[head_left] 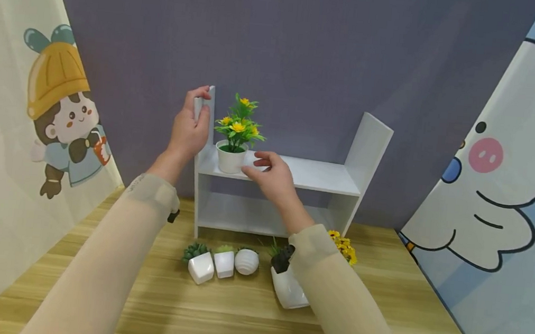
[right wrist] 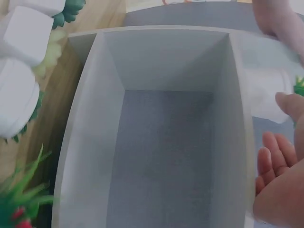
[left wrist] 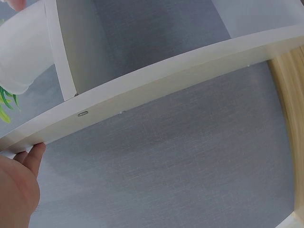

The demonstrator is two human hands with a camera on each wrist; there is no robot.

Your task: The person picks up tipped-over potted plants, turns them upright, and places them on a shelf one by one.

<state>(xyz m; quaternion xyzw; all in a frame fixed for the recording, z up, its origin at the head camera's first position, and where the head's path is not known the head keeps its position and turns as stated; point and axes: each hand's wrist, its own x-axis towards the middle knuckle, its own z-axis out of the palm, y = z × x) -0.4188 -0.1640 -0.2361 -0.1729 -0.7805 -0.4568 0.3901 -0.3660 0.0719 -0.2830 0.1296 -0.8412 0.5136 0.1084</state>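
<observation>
A white two-level shelf [head_left: 274,223] stands on the table against the grey backdrop. On its upper board, at the left end, sits a white pot [head_left: 231,159] with a leafy plant bearing yellow flowers [head_left: 239,123]. My left hand [head_left: 189,128] grips the top of the shelf's left side panel. In the left wrist view, fingers [left wrist: 34,159] of that hand lie against the panel's outer face. My right hand [head_left: 273,178] is just right of the pot, fingers loosely bent and holding nothing. In the right wrist view its thumb [right wrist: 289,104] overlaps the pot's edge.
In front of the shelf, several small white pots with succulents lie in a row on the wooden table [head_left: 215,321], among them a ribbed round one [head_left: 246,261]. Farther right, a larger white pot [head_left: 287,288] and yellow flowers [head_left: 343,248] are partly behind my right forearm.
</observation>
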